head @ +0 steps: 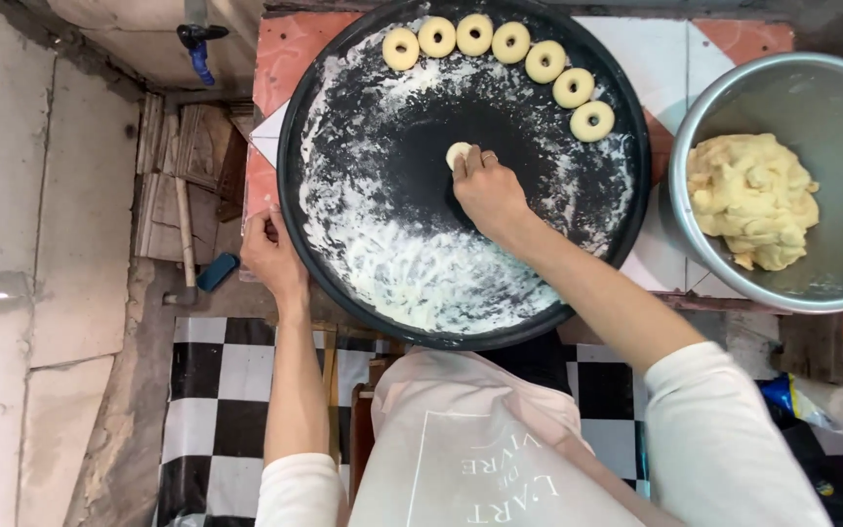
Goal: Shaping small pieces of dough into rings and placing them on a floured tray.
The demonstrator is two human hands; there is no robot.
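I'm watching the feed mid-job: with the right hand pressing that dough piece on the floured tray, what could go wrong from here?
1. The round black tray seems to overhang the table toward the person; only the left hand grips its rim, so pressing hard may tip it.
2. The dough piece under the right hand lies on a dark patch with little flour, so it may stick.
3. The dough rings sit close together along the far rim; a jolt could push them into each other.
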